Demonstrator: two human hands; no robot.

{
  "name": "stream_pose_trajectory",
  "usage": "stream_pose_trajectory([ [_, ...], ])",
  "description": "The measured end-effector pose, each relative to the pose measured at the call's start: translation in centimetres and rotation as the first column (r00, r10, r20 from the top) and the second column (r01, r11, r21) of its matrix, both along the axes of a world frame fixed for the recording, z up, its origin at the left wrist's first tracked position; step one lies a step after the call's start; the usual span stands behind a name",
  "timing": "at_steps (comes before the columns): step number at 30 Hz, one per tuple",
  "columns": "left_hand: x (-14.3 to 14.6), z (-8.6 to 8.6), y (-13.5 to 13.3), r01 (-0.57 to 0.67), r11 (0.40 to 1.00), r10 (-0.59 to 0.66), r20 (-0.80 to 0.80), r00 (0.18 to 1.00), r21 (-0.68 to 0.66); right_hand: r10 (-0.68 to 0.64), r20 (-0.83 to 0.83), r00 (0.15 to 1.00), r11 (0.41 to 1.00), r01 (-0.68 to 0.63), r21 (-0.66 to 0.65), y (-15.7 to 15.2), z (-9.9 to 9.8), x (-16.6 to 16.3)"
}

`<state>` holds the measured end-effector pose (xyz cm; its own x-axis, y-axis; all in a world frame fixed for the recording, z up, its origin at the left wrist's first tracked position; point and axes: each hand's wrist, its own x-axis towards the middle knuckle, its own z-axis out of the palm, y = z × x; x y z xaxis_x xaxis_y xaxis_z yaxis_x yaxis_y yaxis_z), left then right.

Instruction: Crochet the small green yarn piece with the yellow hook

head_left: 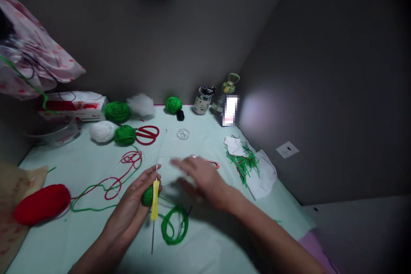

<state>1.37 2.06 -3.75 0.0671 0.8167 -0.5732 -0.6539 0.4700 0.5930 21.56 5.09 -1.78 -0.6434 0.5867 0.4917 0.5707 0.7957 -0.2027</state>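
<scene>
My left hand [135,203] is closed on a small green crochet piece [147,196] together with a yellow-handled crochet hook [155,200] that points up and down. A loop of green yarn [175,224] trails from the piece onto the pale green table [80,239]. My right hand [201,180] hovers flat over the table with its fingers stretched out to the left, blurred by motion, holding nothing. A small pink-orange thing [214,163] lies just behind it.
Red scissors [147,134], green yarn balls [117,111], a white ball [102,131] and stuffing [141,104] lie at the back left. A red yarn ball [41,203] with tangled red and green strands sits at left. Yarn scraps [245,162], a jar [203,100] and walls close the right.
</scene>
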Motion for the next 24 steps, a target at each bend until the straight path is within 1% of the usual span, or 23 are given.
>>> stream_pose_trajectory([
  [1, 0.0, 0.0, -0.1, -0.005, 1.000, 0.005, -0.007, 1.000, 0.016, 0.047, 0.094, 0.994, 0.993, -0.057, 0.101, -1.4, 0.0, -1.3],
  [2, 0.0, 0.0, -0.2, -0.003, 0.999, 0.003, -0.018, 1.000, 0.037, 0.109, 0.160, 0.981, 0.980, -0.133, 0.151, -2.5, -0.1, -2.4],
  [4, 0.1, -0.4, -0.4, 0.020, 0.996, -0.016, -0.048, 0.999, 0.087, 0.139, 0.202, 0.970, 0.957, -0.184, 0.226, -3.6, -0.6, -4.0],
  [5, 0.2, -0.6, -0.6, 0.036, 0.993, -0.029, -0.067, 0.997, 0.110, 0.146, 0.199, 0.969, 0.944, -0.196, 0.265, -3.8, -1.0, -4.5],
  [9, 0.2, -1.2, -0.8, 0.107, 0.982, -0.089, -0.118, 0.989, 0.156, 0.080, 0.154, 0.985, 0.925, -0.132, 0.357, -3.4, -2.0, -4.9],
  [11, 0.2, -1.3, -0.9, 0.111, 0.982, -0.094, -0.113, 0.989, 0.155, 0.053, 0.128, 0.990, 0.931, -0.095, 0.353, -3.3, -2.2, -4.6],
  [15, 0.2, -1.0, -1.0, 0.130, 0.978, -0.119, -0.074, 0.990, 0.163, 0.021, 0.045, 0.999, 0.955, -0.033, 0.295, -3.2, -2.3, -3.5],
  [21, 0.1, -1.2, -0.9, 0.212, 0.958, -0.201, -0.074, 0.977, 0.191, -0.009, -0.042, 0.999, 0.977, 0.017, 0.211, -2.6, -2.7, -2.4],
  [24, 0.0, -1.2, -0.6, 0.221, 0.956, -0.205, -0.102, 0.974, 0.191, -0.100, -0.151, 0.984, 0.971, 0.129, 0.201, -1.9, -2.5, -1.3],
])
